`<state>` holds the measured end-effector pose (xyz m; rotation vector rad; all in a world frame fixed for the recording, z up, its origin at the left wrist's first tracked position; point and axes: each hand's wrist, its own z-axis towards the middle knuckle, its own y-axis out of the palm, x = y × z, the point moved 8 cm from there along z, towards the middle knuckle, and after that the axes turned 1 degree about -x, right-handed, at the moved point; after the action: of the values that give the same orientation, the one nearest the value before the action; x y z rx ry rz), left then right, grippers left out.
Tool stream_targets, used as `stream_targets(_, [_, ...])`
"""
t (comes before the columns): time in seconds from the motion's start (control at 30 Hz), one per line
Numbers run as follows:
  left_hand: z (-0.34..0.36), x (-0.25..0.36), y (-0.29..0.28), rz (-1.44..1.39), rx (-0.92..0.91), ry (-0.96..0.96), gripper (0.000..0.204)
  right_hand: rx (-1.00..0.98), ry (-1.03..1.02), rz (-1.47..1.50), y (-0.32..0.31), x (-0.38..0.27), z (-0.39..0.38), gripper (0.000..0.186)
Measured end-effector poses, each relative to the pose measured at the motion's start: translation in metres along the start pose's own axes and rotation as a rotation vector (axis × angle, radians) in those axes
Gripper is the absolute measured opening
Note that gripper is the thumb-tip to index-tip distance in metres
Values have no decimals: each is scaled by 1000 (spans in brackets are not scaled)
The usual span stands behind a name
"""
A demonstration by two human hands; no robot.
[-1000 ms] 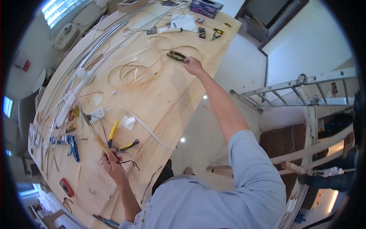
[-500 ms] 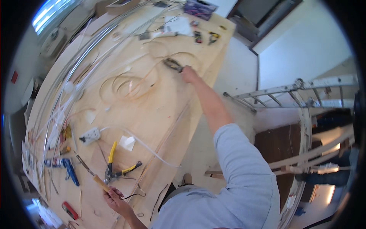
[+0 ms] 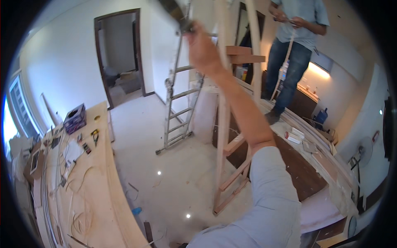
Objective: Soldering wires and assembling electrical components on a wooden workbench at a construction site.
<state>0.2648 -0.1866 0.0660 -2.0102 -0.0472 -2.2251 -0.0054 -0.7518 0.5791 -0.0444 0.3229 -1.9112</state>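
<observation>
My right hand [image 3: 204, 53] is raised at the top middle, at the end of my outstretched arm. Its fingers are wrapped round a dark pair of pliers [image 3: 174, 13], smeared by motion and partly cut off by the upper rim. Behind the hand stand the metal stepladder [image 3: 182, 95] and a wooden A-frame ladder [image 3: 222, 124]. My left hand is out of the picture. The thin rod of a soldering iron [image 3: 77, 240] shows at the lower left rim, over the wooden worktable [image 3: 97, 177]; its handle is hidden.
A person [image 3: 295, 49] stands at the upper right on a raised platform, both hands on a long thin strip. On the table lie a purple box [image 3: 75, 118], yellow-black pliers [image 3: 95, 136] and thin coiled strips. A blue crumpled piece [image 3: 137, 211] is on the floor. A fan [image 3: 364, 151] stands far right.
My view has swung right, from the table to the ladders and the other person. My right hand has lifted off the table with the pliers. My left hand has gone out of sight.
</observation>
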Motion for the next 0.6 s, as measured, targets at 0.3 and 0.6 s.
stream_targets(0.3, [-52,57,96,107,-36,388,42,215,655,124,-244,316,22,52])
stream_targets(0.6, [-26,-12,3,589,343,364,45,-118,592,-425,-237,399,-24,52])
